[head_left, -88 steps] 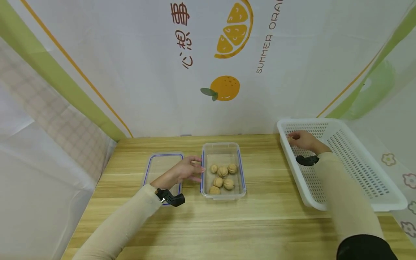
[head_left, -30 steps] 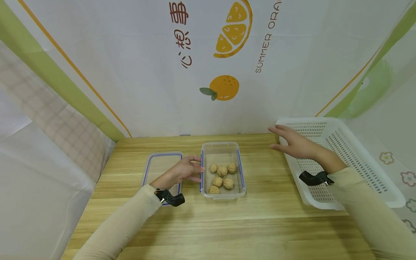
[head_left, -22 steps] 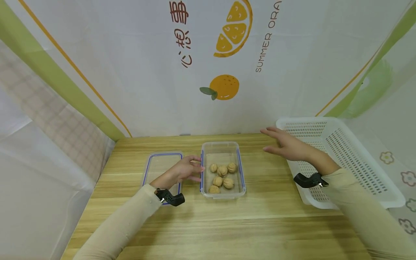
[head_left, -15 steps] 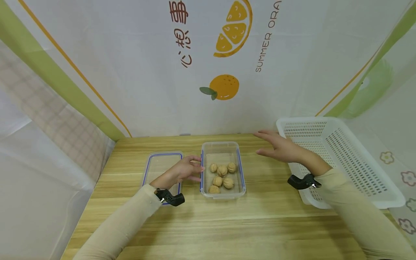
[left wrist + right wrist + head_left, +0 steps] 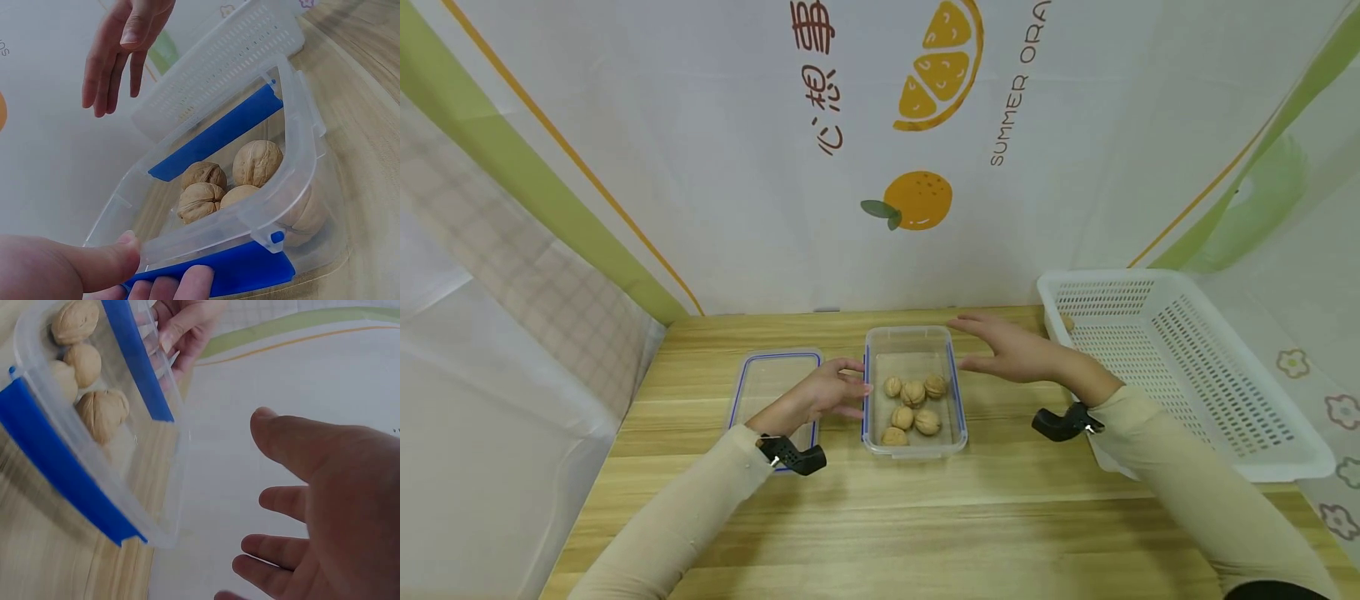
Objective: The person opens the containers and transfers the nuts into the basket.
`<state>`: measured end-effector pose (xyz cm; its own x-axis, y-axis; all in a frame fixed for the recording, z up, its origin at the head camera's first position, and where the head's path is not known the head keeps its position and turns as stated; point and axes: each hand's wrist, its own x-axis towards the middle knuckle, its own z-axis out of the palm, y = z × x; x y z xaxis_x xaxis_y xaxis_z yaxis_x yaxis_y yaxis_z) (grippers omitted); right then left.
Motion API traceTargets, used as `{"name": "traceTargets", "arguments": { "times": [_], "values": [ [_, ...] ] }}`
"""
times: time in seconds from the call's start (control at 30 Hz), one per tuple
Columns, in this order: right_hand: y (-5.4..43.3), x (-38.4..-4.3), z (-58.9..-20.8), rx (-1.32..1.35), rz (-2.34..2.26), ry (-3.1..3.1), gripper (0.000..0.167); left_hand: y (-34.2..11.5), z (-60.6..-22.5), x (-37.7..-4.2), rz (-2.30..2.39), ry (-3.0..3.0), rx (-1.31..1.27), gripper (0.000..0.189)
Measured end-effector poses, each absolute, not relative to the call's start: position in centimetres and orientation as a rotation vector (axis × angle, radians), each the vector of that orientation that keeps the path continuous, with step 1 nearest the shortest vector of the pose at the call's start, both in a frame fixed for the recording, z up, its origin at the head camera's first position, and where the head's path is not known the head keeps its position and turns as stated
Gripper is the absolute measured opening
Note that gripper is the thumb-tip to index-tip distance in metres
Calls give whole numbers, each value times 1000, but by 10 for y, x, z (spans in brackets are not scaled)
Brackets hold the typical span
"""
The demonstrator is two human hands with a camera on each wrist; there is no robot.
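A clear plastic food container (image 5: 914, 335) with blue side clips stands on the table, several walnuts (image 5: 913, 393) lying in its nearer half. On its left side my left hand (image 5: 831, 392) holds the wall; in the left wrist view the thumb (image 5: 128, 253) is at the rim and the fingers are against the blue clip (image 5: 244, 272). My right hand (image 5: 1011, 350) hovers by the container's right rim, fingers spread and holding nothing. Another walnut (image 5: 1067, 322) shows inside the white basket (image 5: 1292, 417), at its left wall.
The blue-edged clear lid (image 5: 767, 358) lies left of the container, partly under my left forearm. The basket takes up the right end of the wooden table (image 5: 925, 533). A printed cloth (image 5: 737, 208) hangs behind the table.
My right hand has come out of the basket, where its fingers were at a walnut by the left wall, and moved left to the container, empty. The left hand has stayed in place.
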<state>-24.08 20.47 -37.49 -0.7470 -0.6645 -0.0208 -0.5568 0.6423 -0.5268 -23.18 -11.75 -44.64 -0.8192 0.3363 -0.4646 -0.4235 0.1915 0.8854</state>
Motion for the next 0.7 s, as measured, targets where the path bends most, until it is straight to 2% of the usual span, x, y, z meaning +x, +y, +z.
{"name": "traceTargets", "arguments": {
  "times": [0.37,0.7],
  "values": [
    [177,-250,-384,-1073,-794,2566,63,-117,-447,-232,1686,1888,-73,52],
    [148,-258,-394,-994,-909,2481,62,-117,-446,-231,1696,1885,-78,52]
  ]
}}
